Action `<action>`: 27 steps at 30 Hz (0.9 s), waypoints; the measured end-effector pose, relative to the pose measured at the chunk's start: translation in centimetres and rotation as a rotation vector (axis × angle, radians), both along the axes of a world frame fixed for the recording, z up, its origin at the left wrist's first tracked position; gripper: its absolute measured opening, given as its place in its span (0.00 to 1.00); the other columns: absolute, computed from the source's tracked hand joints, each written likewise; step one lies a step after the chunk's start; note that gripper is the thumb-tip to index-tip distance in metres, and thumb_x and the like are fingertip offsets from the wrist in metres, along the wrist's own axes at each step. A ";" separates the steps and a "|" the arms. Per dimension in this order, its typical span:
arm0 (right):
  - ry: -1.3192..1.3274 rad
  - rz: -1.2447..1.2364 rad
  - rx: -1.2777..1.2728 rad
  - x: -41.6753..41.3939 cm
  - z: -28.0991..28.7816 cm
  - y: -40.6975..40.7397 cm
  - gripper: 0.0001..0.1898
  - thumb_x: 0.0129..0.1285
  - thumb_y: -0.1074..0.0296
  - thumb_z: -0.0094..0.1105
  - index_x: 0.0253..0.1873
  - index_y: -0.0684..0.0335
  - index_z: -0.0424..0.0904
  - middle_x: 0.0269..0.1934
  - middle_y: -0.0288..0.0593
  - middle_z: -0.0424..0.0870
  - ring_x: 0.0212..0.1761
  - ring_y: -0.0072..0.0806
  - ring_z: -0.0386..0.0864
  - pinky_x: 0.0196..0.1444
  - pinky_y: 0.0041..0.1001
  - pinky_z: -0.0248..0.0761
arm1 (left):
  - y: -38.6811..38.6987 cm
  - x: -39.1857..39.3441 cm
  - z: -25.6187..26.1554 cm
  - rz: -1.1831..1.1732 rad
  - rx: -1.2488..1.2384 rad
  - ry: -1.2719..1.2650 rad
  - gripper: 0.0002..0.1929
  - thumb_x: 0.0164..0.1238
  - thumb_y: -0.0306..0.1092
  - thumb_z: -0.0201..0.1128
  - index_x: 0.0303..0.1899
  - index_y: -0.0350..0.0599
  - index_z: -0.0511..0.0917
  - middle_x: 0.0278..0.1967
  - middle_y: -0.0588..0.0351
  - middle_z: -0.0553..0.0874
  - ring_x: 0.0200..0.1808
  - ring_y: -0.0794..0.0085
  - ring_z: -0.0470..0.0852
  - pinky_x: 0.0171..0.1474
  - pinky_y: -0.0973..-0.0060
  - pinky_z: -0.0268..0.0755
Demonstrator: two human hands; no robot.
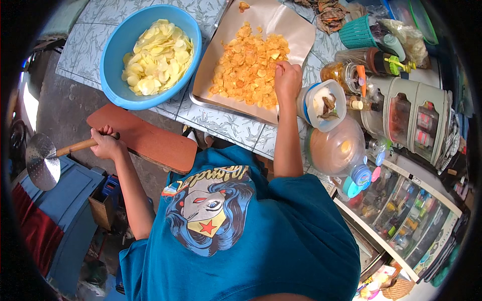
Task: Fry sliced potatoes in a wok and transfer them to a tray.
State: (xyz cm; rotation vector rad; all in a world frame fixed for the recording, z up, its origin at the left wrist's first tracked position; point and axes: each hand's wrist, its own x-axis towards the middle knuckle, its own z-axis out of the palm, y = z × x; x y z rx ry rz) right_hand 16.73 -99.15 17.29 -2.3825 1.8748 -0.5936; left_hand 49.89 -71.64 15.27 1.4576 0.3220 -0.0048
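Observation:
My left hand (106,143) grips the wooden handle of a perforated metal skimmer (44,161), its round head held out to the far left. On a paper-lined metal tray (211,71) lies a spread of orange-brown fried chips (248,71). My right hand (288,81) rests at the right edge of these chips with its fingers curled; whether a chip is pinched in them is hidden. Left of the tray, a blue plastic basin (113,60) holds pale yellow raw slices (160,60), apparently potato.
An open tub of white granules (325,101) stands close to my right wrist. Behind it are a big clear plastic bottle (335,146), a glass jar (339,75) and a green basket (357,33). A padded brown bench (143,137) sits below the tiled table (211,116).

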 end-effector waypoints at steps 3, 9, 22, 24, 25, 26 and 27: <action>0.009 0.044 0.022 -0.1 -0.3 -0.3 0.08 0.52 0.69 0.61 0.38 0.56 0.83 0.31 0.47 0.75 0.39 0.40 0.74 0.42 0.34 0.68 | -0.1 -0.2 0.2 -0.002 0.000 0.001 0.10 0.64 0.34 0.54 0.26 0.41 0.67 0.19 0.53 0.76 0.16 0.76 0.73 0.12 0.84 0.55; 0.034 0.054 0.116 -0.4 0.1 -0.1 0.06 0.50 0.71 0.61 0.35 0.58 0.81 0.37 0.46 0.73 0.43 0.40 0.71 0.44 0.34 0.67 | 0.1 -0.1 0.1 -0.007 -0.015 0.005 0.10 0.64 0.34 0.54 0.27 0.40 0.67 0.20 0.53 0.76 0.16 0.76 0.73 0.12 0.84 0.55; 0.006 -0.035 0.167 -0.8 1.0 2.2 0.12 0.53 0.79 0.49 0.42 0.65 0.79 0.34 0.53 0.76 0.42 0.48 0.73 0.45 0.38 0.67 | 0.1 -0.1 0.3 -0.010 -0.006 0.007 0.09 0.64 0.33 0.54 0.27 0.40 0.67 0.20 0.54 0.76 0.16 0.76 0.72 0.12 0.84 0.56; -0.018 -0.021 0.129 -0.6 0.7 1.3 0.14 0.53 0.81 0.48 0.44 0.64 0.79 0.37 0.55 0.74 0.44 0.49 0.72 0.47 0.37 0.66 | 0.2 -0.1 0.2 -0.011 -0.005 0.005 0.09 0.64 0.33 0.54 0.27 0.40 0.67 0.20 0.54 0.76 0.16 0.76 0.72 0.12 0.84 0.56; -0.018 -0.021 0.129 -0.4 0.5 1.0 0.14 0.53 0.81 0.48 0.44 0.64 0.79 0.37 0.55 0.74 0.44 0.49 0.72 0.47 0.37 0.66 | 0.2 -0.1 0.1 -0.011 -0.004 0.002 0.09 0.64 0.33 0.54 0.27 0.40 0.67 0.20 0.54 0.76 0.16 0.76 0.72 0.12 0.84 0.55; 0.016 -0.025 0.152 -0.1 0.3 0.7 0.15 0.53 0.81 0.48 0.45 0.64 0.79 0.38 0.56 0.74 0.44 0.49 0.72 0.48 0.37 0.66 | 0.2 -0.1 0.1 -0.011 -0.003 0.003 0.09 0.64 0.33 0.54 0.27 0.40 0.67 0.20 0.54 0.76 0.16 0.76 0.72 0.12 0.84 0.55; 0.050 -0.029 0.175 0.1 0.1 0.4 0.15 0.52 0.81 0.49 0.45 0.64 0.79 0.38 0.56 0.73 0.45 0.49 0.72 0.49 0.37 0.66 | 0.2 -0.1 0.1 -0.006 -0.001 0.004 0.10 0.64 0.33 0.54 0.27 0.40 0.67 0.20 0.54 0.76 0.16 0.76 0.72 0.12 0.84 0.55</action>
